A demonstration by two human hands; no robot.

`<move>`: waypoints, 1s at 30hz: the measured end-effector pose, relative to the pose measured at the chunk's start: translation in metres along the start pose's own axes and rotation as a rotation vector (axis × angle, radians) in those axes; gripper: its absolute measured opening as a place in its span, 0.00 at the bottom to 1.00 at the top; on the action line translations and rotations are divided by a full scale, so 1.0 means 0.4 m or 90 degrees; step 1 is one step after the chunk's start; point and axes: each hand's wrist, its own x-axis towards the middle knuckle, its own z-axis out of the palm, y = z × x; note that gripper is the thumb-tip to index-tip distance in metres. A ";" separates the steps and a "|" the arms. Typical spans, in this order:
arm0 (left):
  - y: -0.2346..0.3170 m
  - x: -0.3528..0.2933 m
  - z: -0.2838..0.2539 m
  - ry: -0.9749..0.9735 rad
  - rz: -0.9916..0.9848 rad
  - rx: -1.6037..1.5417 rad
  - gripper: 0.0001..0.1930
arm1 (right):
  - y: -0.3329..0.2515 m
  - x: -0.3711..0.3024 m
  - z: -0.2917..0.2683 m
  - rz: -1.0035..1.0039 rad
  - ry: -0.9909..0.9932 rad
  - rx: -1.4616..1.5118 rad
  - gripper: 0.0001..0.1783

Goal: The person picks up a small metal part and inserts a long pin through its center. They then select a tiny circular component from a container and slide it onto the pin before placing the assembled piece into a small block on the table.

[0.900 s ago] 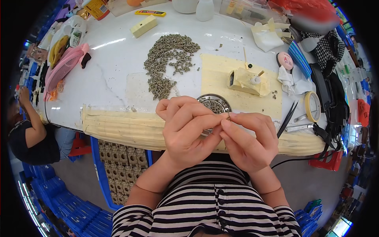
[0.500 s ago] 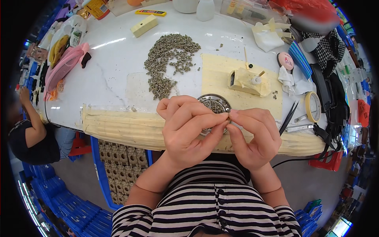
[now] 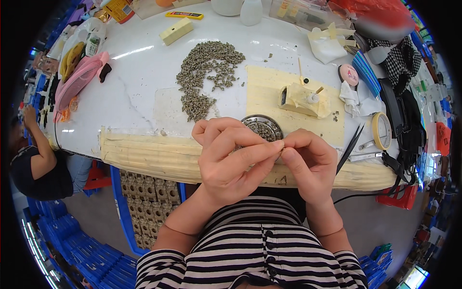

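My left hand (image 3: 231,161) and my right hand (image 3: 312,164) meet fingertip to fingertip over the table's padded front edge. Each is closed in a pinch between thumb and forefinger. Whatever lies between the fingertips is too small to name. Just behind the fingers sits a round metal dish (image 3: 280,131) holding small metal parts (image 3: 263,129), partly covered by my left hand. Farther back, a large pile of similar small grey metal parts (image 3: 197,72) is spread on the white table.
A tape-wrapped block (image 3: 305,100) holds a small bottle on a yellowish sheet (image 3: 260,82). Black tweezers (image 3: 351,147) and a tape roll (image 3: 382,130) lie at right. A pink basket (image 3: 79,84) stands left. Below the table is a blue crate (image 3: 126,212) of metal pieces. Another person (image 3: 45,164) sits at far left.
My right hand has tilted and drawn its fingers in a little. The joined fingertips have shifted slightly right and nearer to me.
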 end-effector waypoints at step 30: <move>-0.007 -0.008 0.009 0.040 -0.008 -0.010 0.16 | -0.002 -0.001 0.007 -0.067 0.034 -0.067 0.12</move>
